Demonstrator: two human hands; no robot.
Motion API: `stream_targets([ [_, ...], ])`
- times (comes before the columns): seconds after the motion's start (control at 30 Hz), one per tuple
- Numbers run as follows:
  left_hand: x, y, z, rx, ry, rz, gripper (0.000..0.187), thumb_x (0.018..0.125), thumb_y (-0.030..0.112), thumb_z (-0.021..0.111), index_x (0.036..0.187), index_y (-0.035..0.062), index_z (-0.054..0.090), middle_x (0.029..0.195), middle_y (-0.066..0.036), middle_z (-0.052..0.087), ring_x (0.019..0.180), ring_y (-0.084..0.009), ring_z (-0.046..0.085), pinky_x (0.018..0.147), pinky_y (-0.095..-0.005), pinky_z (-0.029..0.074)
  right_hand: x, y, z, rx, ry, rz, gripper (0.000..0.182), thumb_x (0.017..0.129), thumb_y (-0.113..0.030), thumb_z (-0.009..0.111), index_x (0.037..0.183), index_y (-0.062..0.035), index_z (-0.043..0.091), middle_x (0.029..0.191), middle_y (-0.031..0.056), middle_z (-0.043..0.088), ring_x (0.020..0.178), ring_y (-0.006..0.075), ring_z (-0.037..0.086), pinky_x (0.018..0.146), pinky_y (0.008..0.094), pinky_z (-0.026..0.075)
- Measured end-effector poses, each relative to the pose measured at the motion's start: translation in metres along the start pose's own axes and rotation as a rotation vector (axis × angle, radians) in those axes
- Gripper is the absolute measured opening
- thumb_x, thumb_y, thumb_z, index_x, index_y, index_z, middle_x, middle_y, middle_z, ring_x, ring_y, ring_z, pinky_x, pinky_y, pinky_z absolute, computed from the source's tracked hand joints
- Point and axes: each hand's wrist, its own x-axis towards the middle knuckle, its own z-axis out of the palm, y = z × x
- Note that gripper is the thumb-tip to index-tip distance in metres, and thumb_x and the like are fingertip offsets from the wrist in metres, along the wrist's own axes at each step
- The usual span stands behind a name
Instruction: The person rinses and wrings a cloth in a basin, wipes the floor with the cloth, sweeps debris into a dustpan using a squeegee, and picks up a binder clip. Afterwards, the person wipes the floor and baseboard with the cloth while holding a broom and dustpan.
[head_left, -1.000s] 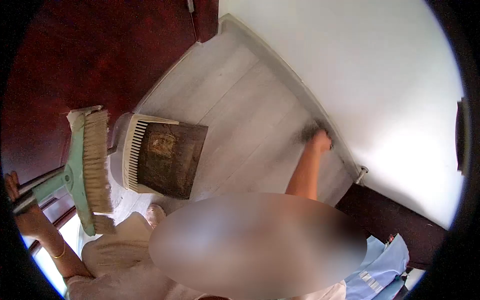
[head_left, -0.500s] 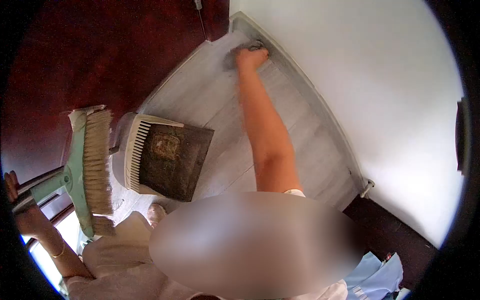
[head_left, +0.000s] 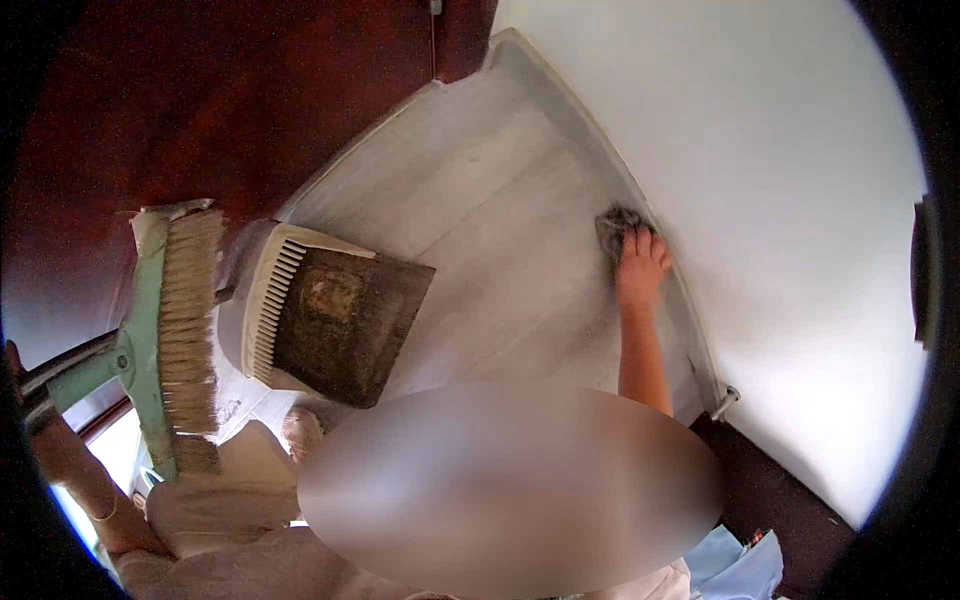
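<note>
At the left edge, my left hand point(head_left: 55, 450) is closed round the handle of a green broom point(head_left: 145, 330). The broom's head is raised, its pale bristles facing right. My right hand point(head_left: 642, 265) presses a dark grey rag point(head_left: 618, 228) against the floor beside the skirting of the white wall. Its fingers are curled over the rag, which looks bunched and dirty. Between the broom and my right arm is a dustpan point(head_left: 350, 325) with a pale comb-toothed edge and a dark, soiled tray. A blurred oval hides the lower middle of the view.
A dark red door or panel point(head_left: 250, 90) stands on the left and a white wall point(head_left: 770, 200) on the right. A small metal door stop point(head_left: 727, 403) sticks out low on the wall. Light blue cloth point(head_left: 735, 565) lies at bottom right. Grey floor point(head_left: 480, 200) spans the corner.
My right hand has moved with the rag from the far corner back along the wall, nearer to me and to the right. The left hand still holds the broom.
</note>
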Motion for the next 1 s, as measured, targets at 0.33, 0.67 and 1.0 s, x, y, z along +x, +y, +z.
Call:
stream_targets([
  [0.33, 0.002, 0.000, 0.005, 0.040, -0.003, -0.004, 0.024, 0.087, 0.021, 0.044, 0.066, 0.0116, 0.037, 0.056, -0.001, 0.031, 0.049, -0.0136, 0.032, 0.052, -0.0301, 0.029, 0.225, -0.173, -0.035, 0.129, 0.157, -0.159, 0.021, 0.078, -0.013, 0.054, 0.097, -0.0073, 0.061, 0.103, 0.0066, 0.056, 0.105, 0.0245, 0.045, 0.092, 0.0458, 0.034],
  [0.67, 0.003, 0.004, 0.010, 0.054, 0.010, -0.024, 0.022, 0.086, 0.020, 0.045, 0.067, 0.0110, 0.038, 0.056, -0.001, 0.037, 0.048, -0.0134, 0.036, 0.053, -0.0302, 0.033, 0.174, -0.261, -0.045, 0.477, -0.004, -0.031, 0.039, 0.078, -0.030, 0.060, 0.112, -0.0104, 0.057, 0.112, 0.0094, 0.053, 0.106, 0.0307, 0.044, 0.088, 0.0471, 0.036],
  [1.0, -0.004, 0.009, -0.001, 0.016, -0.004, -0.043, 0.020, 0.086, 0.020, 0.045, 0.069, 0.0124, 0.038, 0.058, -0.001, 0.036, 0.049, -0.0133, 0.036, 0.054, -0.0296, 0.034, 0.187, -0.212, -0.034, 0.675, 0.252, 0.155, 0.032, 0.077, -0.012, 0.057, 0.109, -0.0093, 0.057, 0.112, 0.0170, 0.051, 0.099, 0.0339, 0.049, 0.079, 0.0507, 0.041],
])
